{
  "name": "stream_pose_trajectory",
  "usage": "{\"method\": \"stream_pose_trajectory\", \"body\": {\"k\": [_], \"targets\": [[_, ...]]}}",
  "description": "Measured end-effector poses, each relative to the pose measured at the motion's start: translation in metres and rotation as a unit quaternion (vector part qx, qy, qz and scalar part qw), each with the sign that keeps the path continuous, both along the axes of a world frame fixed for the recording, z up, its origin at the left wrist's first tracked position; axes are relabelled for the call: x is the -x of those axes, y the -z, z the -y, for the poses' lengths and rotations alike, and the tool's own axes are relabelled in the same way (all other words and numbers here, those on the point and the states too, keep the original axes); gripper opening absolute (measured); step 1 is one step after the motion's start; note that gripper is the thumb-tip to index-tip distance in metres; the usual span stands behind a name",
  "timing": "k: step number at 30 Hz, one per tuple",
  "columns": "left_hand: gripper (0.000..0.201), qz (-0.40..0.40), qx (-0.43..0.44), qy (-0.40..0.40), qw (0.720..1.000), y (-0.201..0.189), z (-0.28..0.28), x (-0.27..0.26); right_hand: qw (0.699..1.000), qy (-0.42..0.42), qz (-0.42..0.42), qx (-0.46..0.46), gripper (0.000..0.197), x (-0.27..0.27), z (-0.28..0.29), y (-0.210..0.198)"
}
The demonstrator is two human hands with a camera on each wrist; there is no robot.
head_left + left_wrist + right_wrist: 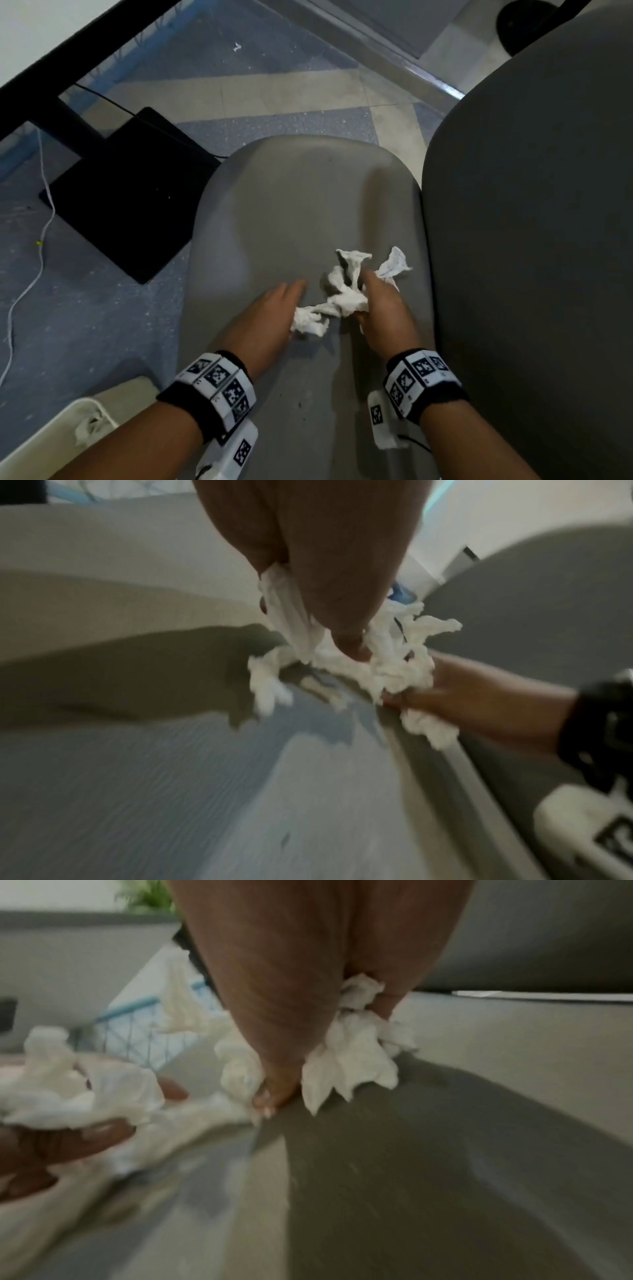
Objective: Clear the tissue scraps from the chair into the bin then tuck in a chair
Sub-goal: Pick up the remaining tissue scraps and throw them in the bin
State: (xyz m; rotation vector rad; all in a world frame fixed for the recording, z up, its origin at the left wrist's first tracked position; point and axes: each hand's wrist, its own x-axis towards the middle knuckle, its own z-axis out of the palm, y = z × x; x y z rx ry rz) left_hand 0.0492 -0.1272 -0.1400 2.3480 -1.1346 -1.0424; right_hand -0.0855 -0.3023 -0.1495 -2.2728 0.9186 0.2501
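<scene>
White tissue scraps (pixel 342 298) lie bunched on the grey chair seat (pixel 294 205), close to the dark backrest (pixel 531 240) at the right. My left hand (pixel 274 308) grips the left end of the bunch; in the left wrist view the tissue (pixel 291 620) is squeezed between the fingers of this hand (pixel 342 574). My right hand (pixel 380 298) clutches the right part, with tissue (pixel 352 1047) poking out between its fingers (pixel 274 1015). The white bin (pixel 51 438) stands on the floor at the lower left with a tissue inside.
A black square base plate (pixel 130 192) of a desk leg sits on the floor left of the seat. A white cable (pixel 44 233) trails past it. One small white scrap (pixel 237 47) lies on the floor far ahead.
</scene>
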Motion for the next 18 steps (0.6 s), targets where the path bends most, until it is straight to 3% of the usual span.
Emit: {"method": "stream_pose_trajectory", "body": {"k": [3, 6, 9, 11, 15, 18], "targets": [[0.041, 0.047, -0.031, 0.031, 0.998, 0.006, -0.002, 0.013, 0.999, -0.021, -0.002, 0.039, 0.023, 0.001, -0.006, 0.003], [0.014, 0.058, -0.014, -0.003, 0.998, 0.007, -0.007, 0.017, 0.998, 0.039, 0.045, 0.024, 0.015, 0.006, -0.005, -0.007], [0.024, 0.055, 0.015, -0.045, 0.997, 0.000, -0.020, 0.013, 0.985, 0.101, 0.137, -0.004, 0.006, 0.011, -0.007, -0.029], [0.018, 0.038, 0.043, -0.069, 0.996, -0.016, -0.023, 0.010, 0.978, 0.119, 0.168, -0.027, 0.022, 0.015, -0.006, -0.040], [0.033, -0.027, 0.079, -0.145, 0.986, -0.050, -0.023, 0.006, 0.975, 0.163, 0.123, -0.086, 0.030, 0.022, -0.008, -0.063], [0.022, -0.073, 0.112, -0.181, 0.974, -0.068, -0.024, 0.004, 0.977, 0.139, 0.116, -0.110, 0.035, 0.026, -0.011, -0.077]]}}
